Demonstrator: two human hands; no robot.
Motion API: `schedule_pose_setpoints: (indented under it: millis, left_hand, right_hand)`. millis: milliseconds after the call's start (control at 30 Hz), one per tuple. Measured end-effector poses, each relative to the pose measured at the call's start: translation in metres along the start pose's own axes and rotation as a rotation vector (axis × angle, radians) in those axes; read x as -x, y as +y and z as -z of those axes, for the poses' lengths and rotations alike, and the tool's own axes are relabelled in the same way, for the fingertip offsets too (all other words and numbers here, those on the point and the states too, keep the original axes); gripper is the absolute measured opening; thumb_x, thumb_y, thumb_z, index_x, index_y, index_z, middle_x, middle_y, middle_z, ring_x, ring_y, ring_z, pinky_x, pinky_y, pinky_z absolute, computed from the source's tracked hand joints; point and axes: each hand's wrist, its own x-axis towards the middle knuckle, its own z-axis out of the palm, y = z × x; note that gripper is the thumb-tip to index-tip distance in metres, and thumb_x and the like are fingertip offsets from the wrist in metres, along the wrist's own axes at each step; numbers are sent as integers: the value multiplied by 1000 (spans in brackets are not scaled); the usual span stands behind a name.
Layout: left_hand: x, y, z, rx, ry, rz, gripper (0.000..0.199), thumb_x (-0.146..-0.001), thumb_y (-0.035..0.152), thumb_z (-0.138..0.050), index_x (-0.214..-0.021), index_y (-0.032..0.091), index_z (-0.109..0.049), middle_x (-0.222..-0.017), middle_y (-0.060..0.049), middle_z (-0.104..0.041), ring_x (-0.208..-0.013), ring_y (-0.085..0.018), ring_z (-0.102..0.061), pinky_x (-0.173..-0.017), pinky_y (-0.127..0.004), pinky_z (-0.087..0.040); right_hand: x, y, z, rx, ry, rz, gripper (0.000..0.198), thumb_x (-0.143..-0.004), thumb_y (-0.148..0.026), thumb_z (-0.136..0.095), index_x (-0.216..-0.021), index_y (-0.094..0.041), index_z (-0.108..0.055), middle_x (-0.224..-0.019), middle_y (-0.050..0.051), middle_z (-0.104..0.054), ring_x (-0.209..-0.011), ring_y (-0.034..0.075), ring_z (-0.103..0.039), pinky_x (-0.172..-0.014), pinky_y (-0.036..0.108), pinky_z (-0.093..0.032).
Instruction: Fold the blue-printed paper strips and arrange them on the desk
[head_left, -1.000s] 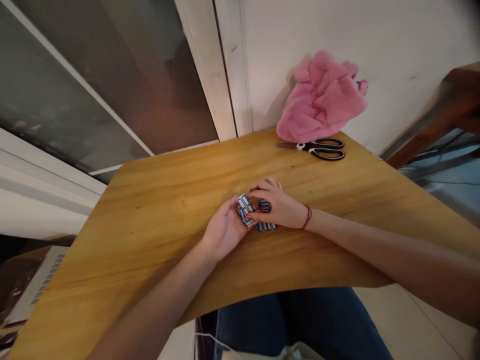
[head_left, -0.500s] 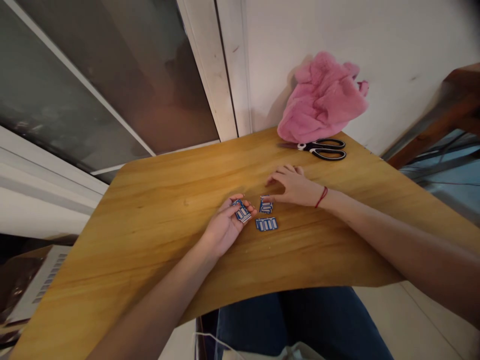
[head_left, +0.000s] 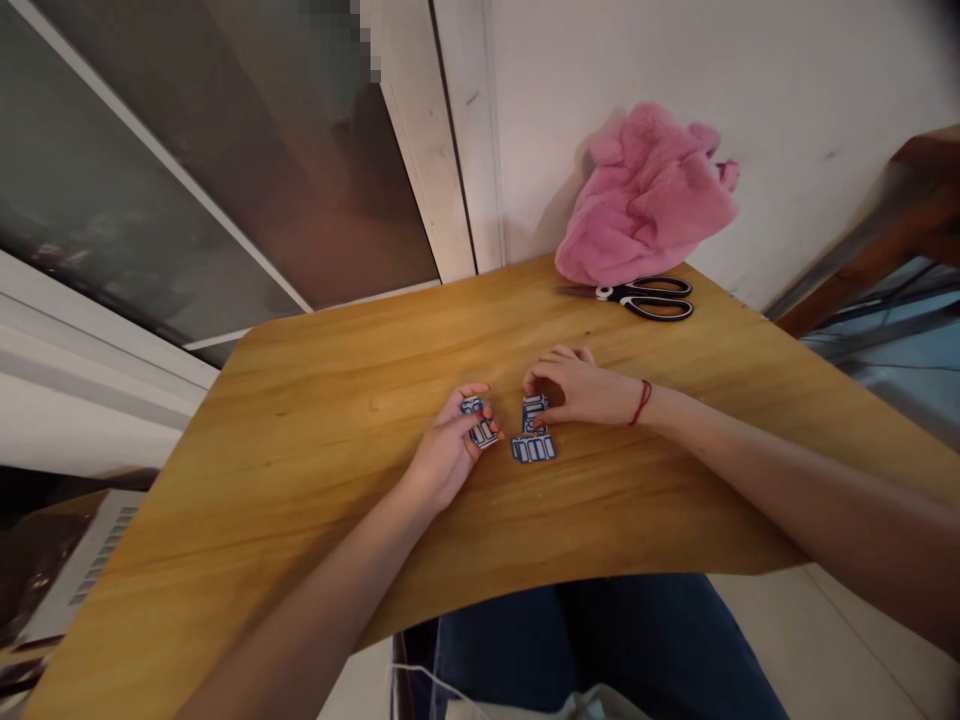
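My left hand (head_left: 448,445) is closed around a small stack of blue-and-white cut pieces (head_left: 482,430), thumb across their top face. They look like flat cards or stickers; printing on them is too small to read. My right hand (head_left: 581,390), with a red string bracelet at the wrist, has thumb and forefinger closed at the edges of a second small pile of blue-and-white pieces (head_left: 533,410) on the table. Just nearer to me lies a third group of such pieces (head_left: 534,449), fanned slightly sideways and touching the second pile.
The wooden table (head_left: 315,420) carries black-handled scissors (head_left: 645,297) at its back right. Behind them a pink plush cloth (head_left: 649,200) leans against the wall. A glass sliding door (head_left: 225,150) borders the back left. A box (head_left: 82,565) stands beyond the left edge.
My right hand has come down and nearer, its fingers now around the second pile, which has shifted slightly toward the third group. My left hand has curled its fingers more over its stack.
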Motion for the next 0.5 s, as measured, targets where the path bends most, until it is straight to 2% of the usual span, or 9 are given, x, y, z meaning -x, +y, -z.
schedule_pose_setpoints:
  millis: [200, 333, 500]
  left_hand:
    - [1, -2, 0, -18, -26, -12, 28, -78, 2, -47, -101, 17, -50, -71, 2, -50, -62, -9, -52, -62, -22, -47]
    - [1, -1, -1, -19, -17, -10, 27, -77, 2, -48, -100, 17, -49, -71, 1, -50, -62, -9, -52, -62, -22, -47]
    - [1, 1, -2, -45, -53, -11, 26, -75, 4, -49, -97, 18, -49, -70, 2, -48, -60, -10, -51, -59, -22, -44]
  right_hand:
    - [1, -2, -2, -74, -16, 20, 25, -72, -35, -68, -86, -18, -54, -90, 1, -61, -89, 18, -53, -81, 34, -27]
    - [0, 0, -6, -164, -11, 4, 29, -70, -33, -70, -88, -17, -54, -84, 0, -61, -76, 14, -54, -82, 35, -31]
    - [-3, 3, -12, -369, -6, 98, 28, -71, -22, -66, -93, -16, -51, -85, 1, -57, -70, 11, -50, -69, 27, -40]
